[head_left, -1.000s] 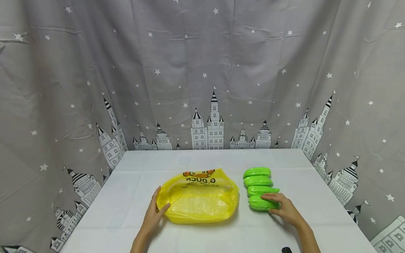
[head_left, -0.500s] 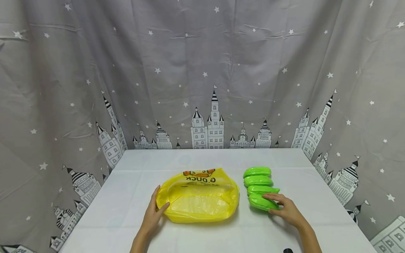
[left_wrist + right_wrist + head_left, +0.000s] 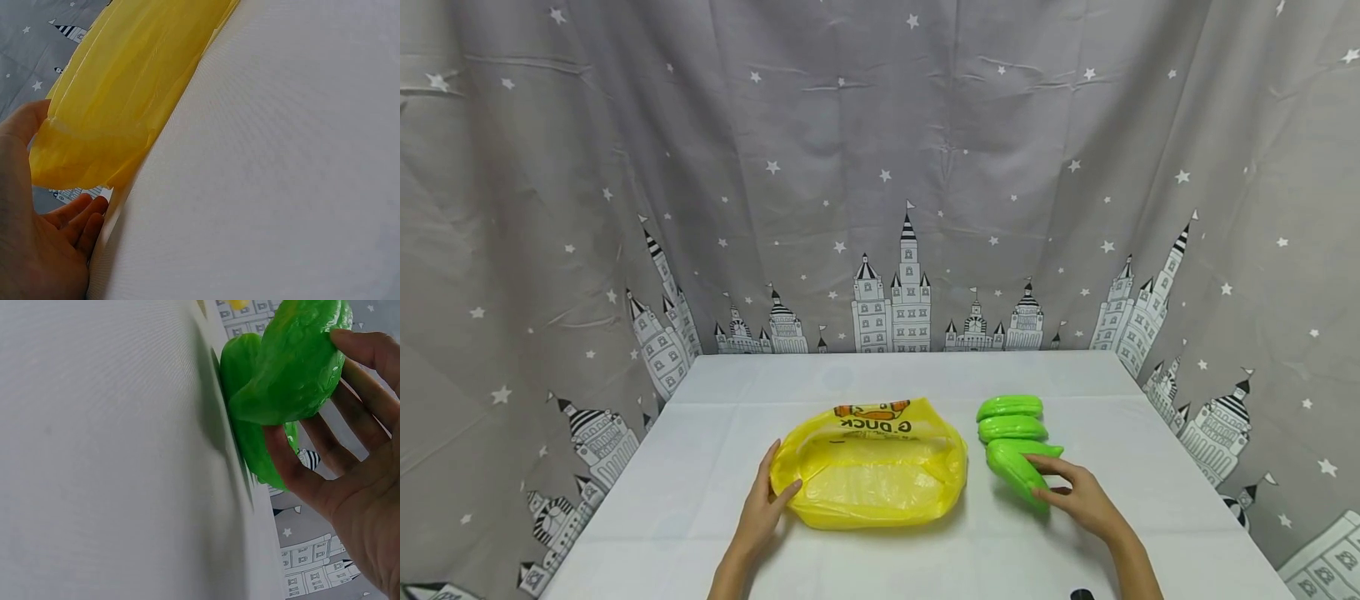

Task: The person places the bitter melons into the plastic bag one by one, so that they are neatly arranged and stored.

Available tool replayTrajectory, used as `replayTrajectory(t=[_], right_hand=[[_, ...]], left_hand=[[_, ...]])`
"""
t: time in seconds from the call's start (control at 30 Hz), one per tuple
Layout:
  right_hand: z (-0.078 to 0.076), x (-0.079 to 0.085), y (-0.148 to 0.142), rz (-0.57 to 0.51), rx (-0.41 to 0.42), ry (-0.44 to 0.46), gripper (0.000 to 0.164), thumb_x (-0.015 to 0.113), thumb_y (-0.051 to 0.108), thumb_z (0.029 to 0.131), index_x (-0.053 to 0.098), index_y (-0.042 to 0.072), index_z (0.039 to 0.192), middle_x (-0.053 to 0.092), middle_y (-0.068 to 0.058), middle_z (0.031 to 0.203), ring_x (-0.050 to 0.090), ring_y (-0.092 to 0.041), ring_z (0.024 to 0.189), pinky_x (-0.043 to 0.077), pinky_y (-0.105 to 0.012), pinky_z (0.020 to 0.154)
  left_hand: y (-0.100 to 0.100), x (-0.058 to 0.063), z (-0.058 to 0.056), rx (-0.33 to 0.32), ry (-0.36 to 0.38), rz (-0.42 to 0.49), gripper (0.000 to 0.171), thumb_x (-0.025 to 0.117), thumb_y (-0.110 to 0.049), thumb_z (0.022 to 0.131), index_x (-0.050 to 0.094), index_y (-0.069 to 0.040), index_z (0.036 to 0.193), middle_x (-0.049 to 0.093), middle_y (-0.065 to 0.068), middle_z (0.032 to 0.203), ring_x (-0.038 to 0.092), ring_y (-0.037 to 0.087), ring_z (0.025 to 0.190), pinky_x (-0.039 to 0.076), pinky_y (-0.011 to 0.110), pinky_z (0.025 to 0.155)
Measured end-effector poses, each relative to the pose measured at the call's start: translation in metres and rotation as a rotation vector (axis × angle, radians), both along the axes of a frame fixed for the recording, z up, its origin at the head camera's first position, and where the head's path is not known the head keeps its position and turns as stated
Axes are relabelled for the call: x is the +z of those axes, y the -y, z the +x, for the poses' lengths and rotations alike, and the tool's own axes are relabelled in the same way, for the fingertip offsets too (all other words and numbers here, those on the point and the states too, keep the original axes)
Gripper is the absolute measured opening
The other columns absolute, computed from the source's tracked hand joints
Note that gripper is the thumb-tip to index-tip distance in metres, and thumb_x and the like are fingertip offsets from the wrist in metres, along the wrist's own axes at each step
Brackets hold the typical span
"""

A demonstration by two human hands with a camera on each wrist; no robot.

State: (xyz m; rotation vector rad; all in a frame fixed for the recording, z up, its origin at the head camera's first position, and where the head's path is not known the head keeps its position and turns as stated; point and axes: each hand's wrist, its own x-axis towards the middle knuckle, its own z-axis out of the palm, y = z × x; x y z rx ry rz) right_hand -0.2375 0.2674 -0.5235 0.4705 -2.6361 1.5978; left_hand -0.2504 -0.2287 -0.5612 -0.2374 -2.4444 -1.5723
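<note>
A yellow plastic bag (image 3: 876, 508) with "G.DUCK" print lies on the white table, its wide mouth facing me. My left hand (image 3: 760, 510) holds its left end, thumb on the near side and fingers around the far side. To the right of the bag, several shiny green toy bitter melons form a column. My right hand (image 3: 1082, 496) pinches the nearest bitter melon (image 3: 1018, 477) between thumb and fingers. In the right wrist view this held bitter melon (image 3: 300, 369) is tilted and overlaps another bitter melon (image 3: 256, 447) behind it.
Two more bitter melons, a middle one (image 3: 1012, 428) and a far one (image 3: 1009, 407), lie at the back of the column. A small black object (image 3: 1081, 594) shows at the bottom edge. Behind the white table (image 3: 737, 383) hangs a grey castle-print curtain (image 3: 880, 167).
The nearest bitter melon has turned in my right hand, its near end swinging toward me and the other end tipping up over its neighbour. My left hand and the bag stay put.
</note>
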Motion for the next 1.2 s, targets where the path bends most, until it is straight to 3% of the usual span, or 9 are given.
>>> replayTrajectory(t=[0.2,0.3,0.47,0.63,0.73,0.93,1.2], right_hand=[[0.000,0.004,0.005,-0.013,-0.034,-0.021,0.050,0.071,0.023,0.081,0.056,0.007,0.127,0.056,-0.015,0.123,0.056,-0.025,0.104,0.044,-0.054,0.088],[0.001,0.006,0.010,-0.082,-0.041,-0.013,0.050,0.070,0.020,0.082,0.055,0.005,0.127,0.056,-0.015,0.123,0.057,-0.022,0.104,0.047,-0.048,0.087],[0.002,0.007,0.022,-0.256,-0.010,-0.025,0.049,0.066,0.009,0.084,0.050,-0.004,0.128,0.053,-0.013,0.124,0.057,-0.013,0.101,0.054,-0.033,0.074],[0.003,0.010,0.038,-0.388,0.015,-0.067,0.046,0.064,0.003,0.085,0.048,-0.008,0.127,0.057,0.002,0.118,0.058,-0.012,0.098,0.055,-0.035,0.070],[0.004,0.013,0.047,-0.452,0.029,-0.078,0.045,0.062,-0.001,0.085,0.047,-0.010,0.127,0.059,0.004,0.115,0.058,-0.014,0.096,0.055,-0.035,0.070],[0.004,0.020,0.067,-0.521,0.034,-0.088,0.044,0.060,-0.003,0.086,0.046,-0.010,0.127,0.058,0.002,0.119,0.058,-0.015,0.097,0.055,-0.035,0.070],[0.004,0.029,0.098,-0.564,0.013,-0.090,0.044,0.062,-0.001,0.085,0.049,-0.009,0.126,0.056,-0.010,0.119,0.058,-0.019,0.095,0.055,-0.037,0.068]], left_hand=[[-0.001,0.001,0.001,0.005,0.008,-0.013,0.073,0.059,-0.018,0.091,0.013,-0.019,0.149,0.015,0.019,0.151,0.021,0.042,0.132,0.023,0.059,0.102],[-0.001,0.001,0.000,0.003,0.021,-0.006,0.073,0.059,-0.020,0.091,0.013,-0.022,0.149,0.014,0.018,0.151,0.019,0.041,0.134,0.022,0.059,0.103],[-0.001,0.000,-0.001,-0.001,0.040,-0.001,0.073,0.059,-0.021,0.092,0.013,-0.020,0.149,0.013,0.017,0.151,0.018,0.041,0.134,0.020,0.059,0.104],[0.000,-0.001,-0.001,0.012,0.058,-0.024,0.074,0.058,-0.024,0.092,0.013,-0.018,0.149,0.013,0.018,0.151,0.018,0.042,0.133,0.021,0.061,0.102],[0.000,-0.001,-0.001,0.018,0.055,-0.037,0.074,0.058,-0.025,0.092,0.013,-0.018,0.149,0.014,0.018,0.151,0.018,0.043,0.133,0.020,0.061,0.102],[0.001,-0.001,0.000,0.014,0.039,-0.032,0.073,0.059,-0.024,0.091,0.013,-0.026,0.148,0.014,0.016,0.152,0.017,0.041,0.134,0.020,0.061,0.102],[0.002,-0.002,-0.001,0.001,0.016,-0.023,0.074,0.060,-0.022,0.090,0.015,-0.016,0.148,0.017,0.017,0.151,0.022,0.041,0.133,0.023,0.059,0.102]])
